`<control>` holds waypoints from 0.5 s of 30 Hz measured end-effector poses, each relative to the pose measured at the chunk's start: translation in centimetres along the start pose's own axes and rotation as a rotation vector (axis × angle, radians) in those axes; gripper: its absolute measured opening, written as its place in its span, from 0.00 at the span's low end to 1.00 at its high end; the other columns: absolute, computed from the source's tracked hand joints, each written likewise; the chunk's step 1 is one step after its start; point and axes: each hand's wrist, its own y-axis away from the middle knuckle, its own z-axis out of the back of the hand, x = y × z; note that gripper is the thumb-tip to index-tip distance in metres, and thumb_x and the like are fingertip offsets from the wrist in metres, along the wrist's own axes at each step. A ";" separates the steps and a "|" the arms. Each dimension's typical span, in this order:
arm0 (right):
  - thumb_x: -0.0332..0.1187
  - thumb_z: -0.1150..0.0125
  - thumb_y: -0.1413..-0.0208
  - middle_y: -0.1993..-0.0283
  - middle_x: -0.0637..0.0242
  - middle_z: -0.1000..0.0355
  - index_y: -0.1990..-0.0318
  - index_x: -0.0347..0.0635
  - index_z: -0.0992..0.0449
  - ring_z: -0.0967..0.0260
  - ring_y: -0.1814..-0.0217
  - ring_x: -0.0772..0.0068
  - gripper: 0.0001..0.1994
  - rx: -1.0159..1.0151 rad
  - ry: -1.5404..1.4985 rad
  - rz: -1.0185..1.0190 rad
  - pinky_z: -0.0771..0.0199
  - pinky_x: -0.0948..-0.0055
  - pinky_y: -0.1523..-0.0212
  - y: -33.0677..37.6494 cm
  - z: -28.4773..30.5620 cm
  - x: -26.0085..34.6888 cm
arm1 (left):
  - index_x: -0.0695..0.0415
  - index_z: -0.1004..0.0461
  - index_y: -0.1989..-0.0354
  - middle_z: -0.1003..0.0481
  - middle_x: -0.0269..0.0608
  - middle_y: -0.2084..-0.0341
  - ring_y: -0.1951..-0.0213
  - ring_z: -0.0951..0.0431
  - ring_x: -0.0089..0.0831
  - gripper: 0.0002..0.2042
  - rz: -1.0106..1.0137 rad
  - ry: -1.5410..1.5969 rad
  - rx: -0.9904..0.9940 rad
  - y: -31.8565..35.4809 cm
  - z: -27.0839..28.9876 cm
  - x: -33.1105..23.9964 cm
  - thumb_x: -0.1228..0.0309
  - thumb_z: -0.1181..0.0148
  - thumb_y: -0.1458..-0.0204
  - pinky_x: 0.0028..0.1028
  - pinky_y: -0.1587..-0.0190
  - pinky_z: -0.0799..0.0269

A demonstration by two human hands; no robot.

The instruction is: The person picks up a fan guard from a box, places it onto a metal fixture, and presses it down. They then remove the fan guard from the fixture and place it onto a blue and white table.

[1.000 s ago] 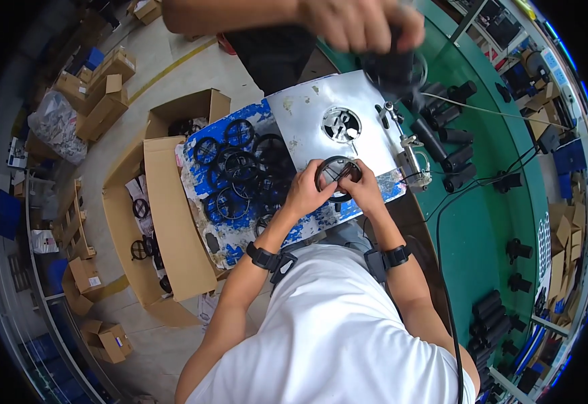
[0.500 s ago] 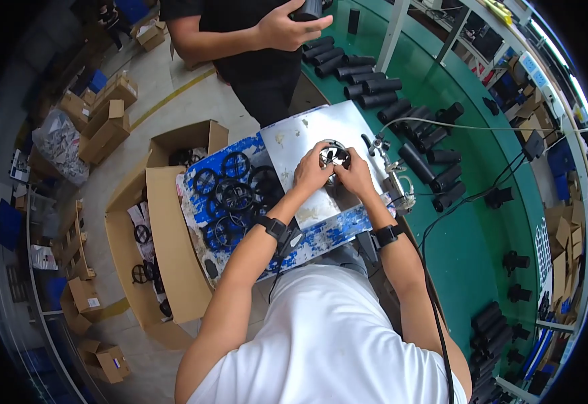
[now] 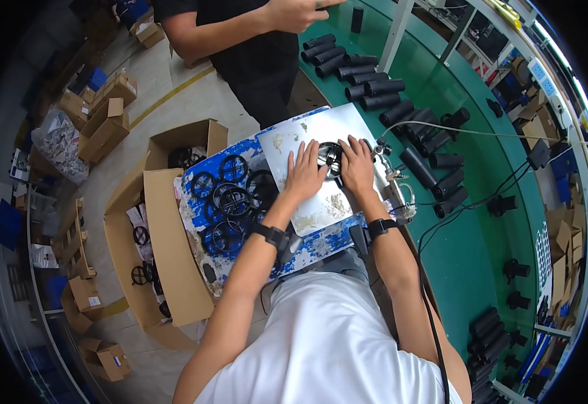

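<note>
Fingers slightly spread, both hands flank a black barred ring, already on silver sheet metal. Loose rings lie untouched at eight o'clock.

A workshop: black tubes lie in batches on a green surface, black rings crowd a blue surface, and cartons stand on the yellow-lined floor.

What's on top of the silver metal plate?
The metal plate has a black spoked ring on it, between the left hand and right hand. Both hands and the ring hide whatever lies directly beneath them.
</note>
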 end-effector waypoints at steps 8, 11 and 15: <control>0.35 0.45 0.46 0.61 0.46 0.25 0.52 0.37 0.25 0.28 0.56 0.43 0.16 0.416 -0.153 -0.244 0.29 0.57 0.52 -0.6 5.9 3.0 | 0.59 0.53 0.32 0.49 0.46 0.32 0.30 0.58 0.44 0.49 0.062 0.010 -0.065 0.4 1.6 -0.4 0.41 0.40 0.57 0.50 0.32 0.68; 0.33 0.43 0.44 0.64 0.52 0.22 0.59 0.30 0.22 0.22 0.63 0.66 0.13 0.333 -0.642 -0.319 0.26 0.73 0.61 -0.5 14.2 3.4 | 0.59 0.53 0.32 0.48 0.47 0.33 0.30 0.56 0.46 0.50 0.127 0.040 -0.169 1.8 0.8 0.1 0.43 0.37 0.58 0.52 0.33 0.70; 0.34 0.51 0.38 0.68 0.65 0.25 0.60 0.31 0.23 0.30 0.67 0.79 0.14 0.067 -0.806 -0.379 0.31 0.79 0.64 -2.4 15.3 -10.1 | 0.58 0.53 0.32 0.48 0.49 0.33 0.30 0.58 0.47 0.49 0.141 0.134 -0.091 1.8 0.2 -1.3 0.44 0.38 0.58 0.53 0.33 0.72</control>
